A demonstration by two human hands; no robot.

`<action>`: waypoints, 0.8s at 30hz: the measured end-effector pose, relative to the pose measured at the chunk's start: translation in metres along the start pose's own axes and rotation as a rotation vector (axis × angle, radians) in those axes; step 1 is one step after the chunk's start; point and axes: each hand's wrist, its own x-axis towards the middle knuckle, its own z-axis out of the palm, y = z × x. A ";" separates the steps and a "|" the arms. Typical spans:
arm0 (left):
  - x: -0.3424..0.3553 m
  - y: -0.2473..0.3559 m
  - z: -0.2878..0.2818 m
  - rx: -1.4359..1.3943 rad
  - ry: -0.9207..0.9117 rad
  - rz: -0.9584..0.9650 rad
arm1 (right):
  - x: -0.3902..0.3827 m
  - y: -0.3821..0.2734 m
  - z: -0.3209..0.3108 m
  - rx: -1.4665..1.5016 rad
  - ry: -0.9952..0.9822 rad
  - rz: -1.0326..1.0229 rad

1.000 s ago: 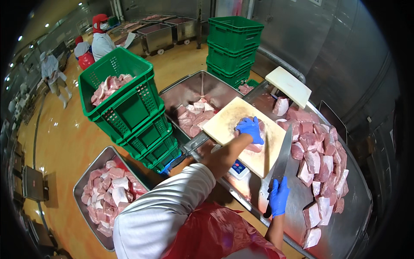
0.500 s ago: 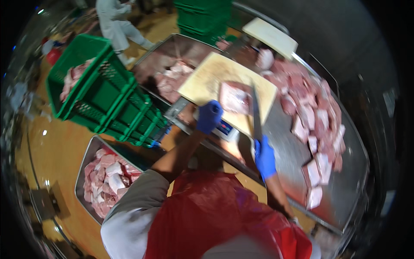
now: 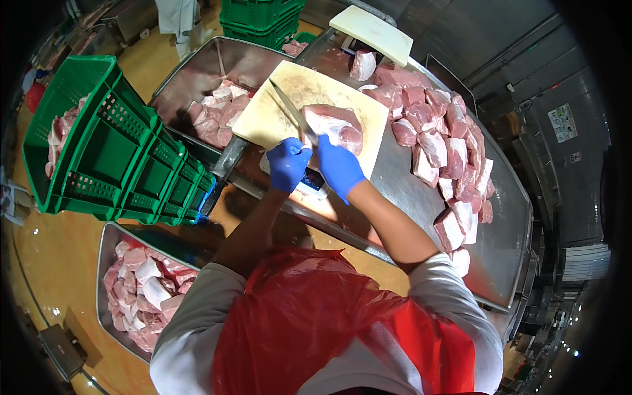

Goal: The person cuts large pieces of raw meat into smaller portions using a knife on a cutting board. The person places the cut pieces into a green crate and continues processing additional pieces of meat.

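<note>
My right hand (image 3: 338,166), in a blue glove, is closed round the handle of a long knife (image 3: 289,105). The blade slants up and left over the yellowed cutting board (image 3: 263,122), passing the left side of a pale-rinded piece of raw meat (image 3: 336,125). Just left of the knife handle is my gloved left hand (image 3: 289,164), its fingers curled shut at the board's near edge. Whatever those fingers hold is too hidden to name. Partly beneath my hands sits a small scale (image 3: 315,181) with a dark display.
Cut meat pieces (image 3: 454,158) are heaped on the steel table (image 3: 408,210) at right. Meat fills a metal tub (image 3: 101,289) lower left; another tub (image 3: 158,105) stands behind the board. Green crates (image 3: 99,151) are stacked at left. A white board (image 3: 372,33) lies far back.
My right hand has brought the knife leftward across the board, beside my left hand. The blade now slants up-left. My left hand has shifted slightly, and the view has turned.
</note>
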 end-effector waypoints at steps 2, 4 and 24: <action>-0.001 0.007 -0.005 0.107 -0.100 -0.031 | -0.052 0.018 -0.008 -0.056 -0.065 0.014; -0.004 -0.001 -0.015 0.050 -0.064 0.053 | -0.100 0.028 -0.026 -0.145 -0.209 0.073; -0.006 -0.016 -0.029 0.351 -0.172 0.253 | -0.086 0.028 -0.029 -0.126 -0.215 0.109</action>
